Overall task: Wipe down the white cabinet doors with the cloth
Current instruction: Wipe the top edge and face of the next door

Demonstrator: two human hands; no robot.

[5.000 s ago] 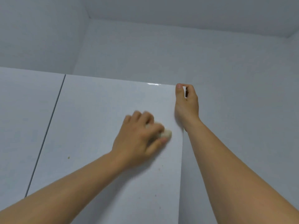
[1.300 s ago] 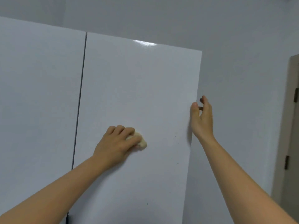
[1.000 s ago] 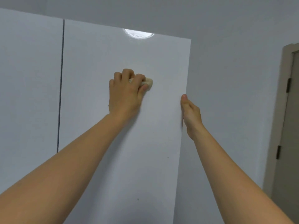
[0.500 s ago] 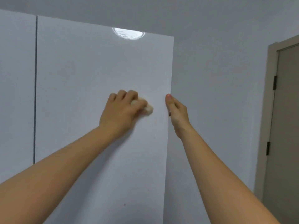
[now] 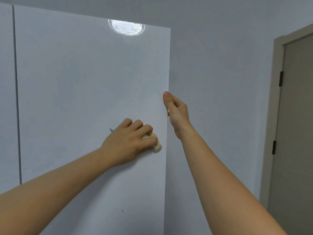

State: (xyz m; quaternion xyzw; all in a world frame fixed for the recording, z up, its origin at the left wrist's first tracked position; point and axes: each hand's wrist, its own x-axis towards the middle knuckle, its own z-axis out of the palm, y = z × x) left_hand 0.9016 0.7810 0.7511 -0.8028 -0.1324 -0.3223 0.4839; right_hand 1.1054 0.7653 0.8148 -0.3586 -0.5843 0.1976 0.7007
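A glossy white cabinet door (image 5: 81, 78) fills the left and middle of the view, swung open towards me. My left hand (image 5: 128, 141) grips a small bunched cream cloth (image 5: 156, 145) and presses it against the door face near its right edge. My right hand (image 5: 177, 112) holds that free right edge, thumb on the front and fingers hidden behind the door. A small teal mark (image 5: 111, 130) shows on the door just left of my left hand. A few dark specks (image 5: 122, 210) dot the door's lower part.
A second white cabinet door (image 5: 6, 99) sits at the far left beyond a dark vertical gap (image 5: 17, 92). Grey wall (image 5: 220, 82) runs behind the open door. A beige room door (image 5: 298, 133) with dark hinges stands at the right.
My left hand has slid the cloth down and to the right, closer to the door's edge. My right hand keeps its hold on the edge, and a teal mark has come into sight.
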